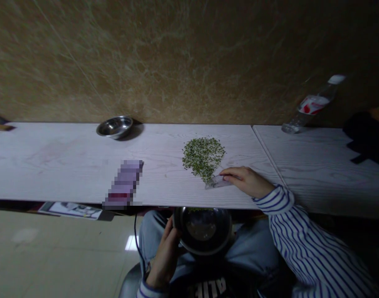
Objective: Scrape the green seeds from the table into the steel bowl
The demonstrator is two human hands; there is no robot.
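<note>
1. Right sleeve [304,240]: long, white, thin dark-blue stripes, loose fabric with folds.
2. Right cuff [278,200]: same stripe, fitted band at wrist.
3. Left sleeve [150,291]: matching stripes, mostly out of frame.
4. Dark top [235,285]: black front, pale block letters [208,288], partly cut off.
5. Jeans [257,248]: light-blue, faded denim.
6. Right hand [247,181], left hand [168,248]: bare.

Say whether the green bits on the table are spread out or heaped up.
Spread out: the green bits lie scattered in a loose patch, with the pale table showing between them, narrowing toward the right hand.
</note>
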